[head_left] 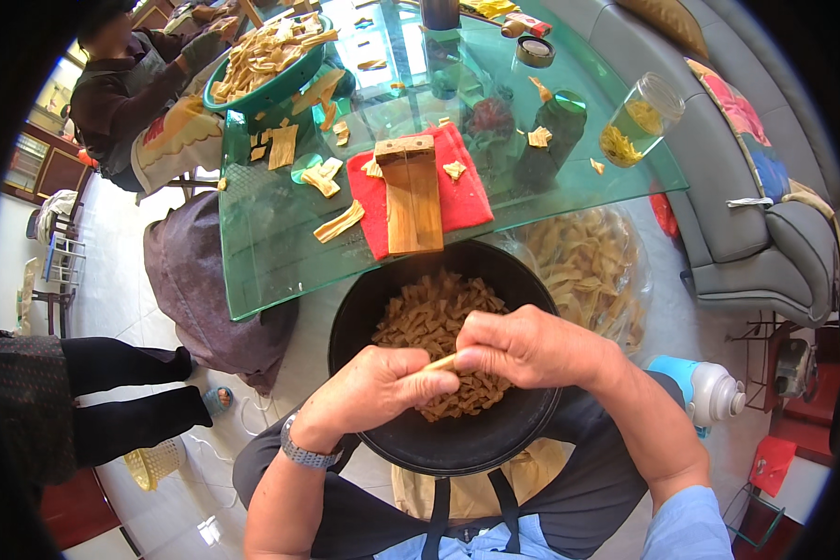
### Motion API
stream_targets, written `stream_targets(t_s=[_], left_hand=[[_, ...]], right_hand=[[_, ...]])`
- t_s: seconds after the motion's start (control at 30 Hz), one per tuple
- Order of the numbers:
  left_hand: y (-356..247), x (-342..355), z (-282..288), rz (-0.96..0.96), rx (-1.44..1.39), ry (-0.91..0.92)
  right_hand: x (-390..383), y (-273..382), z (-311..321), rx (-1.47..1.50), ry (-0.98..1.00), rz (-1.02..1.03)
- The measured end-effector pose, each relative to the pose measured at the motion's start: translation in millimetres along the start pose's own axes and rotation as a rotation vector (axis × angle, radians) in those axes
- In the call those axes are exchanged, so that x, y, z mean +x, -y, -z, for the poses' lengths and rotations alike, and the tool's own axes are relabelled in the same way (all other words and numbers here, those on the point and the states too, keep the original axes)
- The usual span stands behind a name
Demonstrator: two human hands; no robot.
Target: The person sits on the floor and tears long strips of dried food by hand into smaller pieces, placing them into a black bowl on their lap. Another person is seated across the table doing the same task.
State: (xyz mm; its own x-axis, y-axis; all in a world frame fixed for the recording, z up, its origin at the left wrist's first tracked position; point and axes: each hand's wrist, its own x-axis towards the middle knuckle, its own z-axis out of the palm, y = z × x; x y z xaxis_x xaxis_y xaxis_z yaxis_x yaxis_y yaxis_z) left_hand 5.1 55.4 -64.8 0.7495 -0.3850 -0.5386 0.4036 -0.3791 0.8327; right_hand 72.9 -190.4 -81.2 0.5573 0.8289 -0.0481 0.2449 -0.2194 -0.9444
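Between my two hands is a short, pale tan dried strip [441, 362], pinched at both ends. My left hand [383, 381] grips one end between thumb and fingers, a metal watch on its wrist. My right hand [525, 345] is closed on the other end. Below them, a wide black basin [347, 322] contains a heap of small tan cut pieces [429, 308]. Just beyond the basin, a wooden board with a raised block [413, 201] lies on a folded red cloth [467, 187] at the glass table's edge.
Loose strips and scraps lie on the glass table [280, 266], beside a green basin [280, 86] of larger strips and a jar [642, 119]. A clear bag of pieces [593, 266] stands right of my basin. Two other people are at left; a grey sofa [728, 215] is right.
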Motion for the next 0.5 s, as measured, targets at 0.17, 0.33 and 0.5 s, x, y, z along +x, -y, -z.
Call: stream_targets(t_s=[0.17, 0.33, 0.5], left_hand=[[0, -1, 4, -0.039, -0.241, -0.001], [11, 5, -3, -0.148, -0.067, -0.02], [10, 8, -6, -0.126, -0.096, -0.062]], right_hand=[[3, -10, 10, -0.019, -0.061, -0.041], [1, -13, -3, -0.093, -0.037, 0.095], [2, -9, -11, -0.1, -0.04, 0.023]])
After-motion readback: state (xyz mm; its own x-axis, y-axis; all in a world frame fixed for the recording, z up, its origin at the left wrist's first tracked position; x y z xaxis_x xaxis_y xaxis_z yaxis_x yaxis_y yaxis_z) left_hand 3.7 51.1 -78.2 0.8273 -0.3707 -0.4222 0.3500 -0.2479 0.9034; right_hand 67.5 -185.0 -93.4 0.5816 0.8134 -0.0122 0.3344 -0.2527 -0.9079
